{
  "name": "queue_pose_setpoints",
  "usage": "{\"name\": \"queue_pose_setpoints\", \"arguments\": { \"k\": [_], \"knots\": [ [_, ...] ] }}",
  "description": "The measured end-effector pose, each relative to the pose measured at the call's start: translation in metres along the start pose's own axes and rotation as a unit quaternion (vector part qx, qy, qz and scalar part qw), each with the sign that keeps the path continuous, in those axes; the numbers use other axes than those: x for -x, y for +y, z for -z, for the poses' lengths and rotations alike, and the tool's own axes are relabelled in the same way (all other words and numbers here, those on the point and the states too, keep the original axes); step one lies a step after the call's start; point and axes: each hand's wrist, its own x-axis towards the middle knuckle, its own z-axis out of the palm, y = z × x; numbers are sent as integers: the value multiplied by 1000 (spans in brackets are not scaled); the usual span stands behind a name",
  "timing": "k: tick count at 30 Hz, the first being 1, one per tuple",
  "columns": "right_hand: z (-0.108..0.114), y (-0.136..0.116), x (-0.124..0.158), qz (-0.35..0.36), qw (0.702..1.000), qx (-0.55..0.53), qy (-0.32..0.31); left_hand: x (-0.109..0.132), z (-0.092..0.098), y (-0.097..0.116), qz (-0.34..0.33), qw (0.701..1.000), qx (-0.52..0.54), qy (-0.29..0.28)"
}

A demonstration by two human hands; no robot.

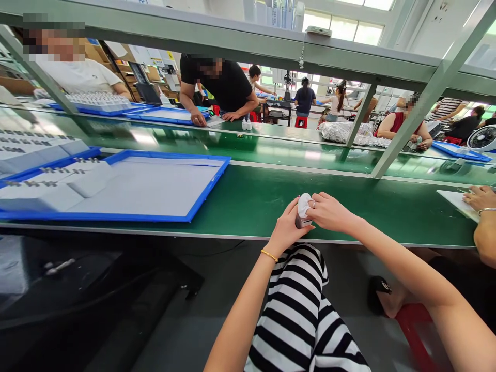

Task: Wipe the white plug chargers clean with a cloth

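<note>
My left hand (287,227) is wrapped round a small pale block with a dark, shiny side (302,221), held just above the front edge of the bench. On top of the block lies a crumpled white cloth (305,203). The fingers of my right hand (327,211), one with a ring, are closed on that cloth and press it against the block. Much of the block is hidden by fingers, so its exact kind does not show.
A blue-rimmed tray (207,192) at left carries white blocks with metal prongs (42,194). The green bench (256,199) runs across. A slanted metal post (411,121) rises ahead. At right, a co-worker's hand (480,198) rests by a white board (457,202).
</note>
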Motion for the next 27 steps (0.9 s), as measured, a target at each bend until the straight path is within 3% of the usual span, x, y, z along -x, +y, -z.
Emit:
{"name": "queue_pose_setpoints", "arguments": {
  "k": [22,27],
  "knots": [
    [1,-6,2,-10,999,-24,-21,5,-2,3,-35,999,-25,19],
    [-10,-6,5,-80,989,-121,2,7,-2,1,-36,999,-12,14]
  ]
}}
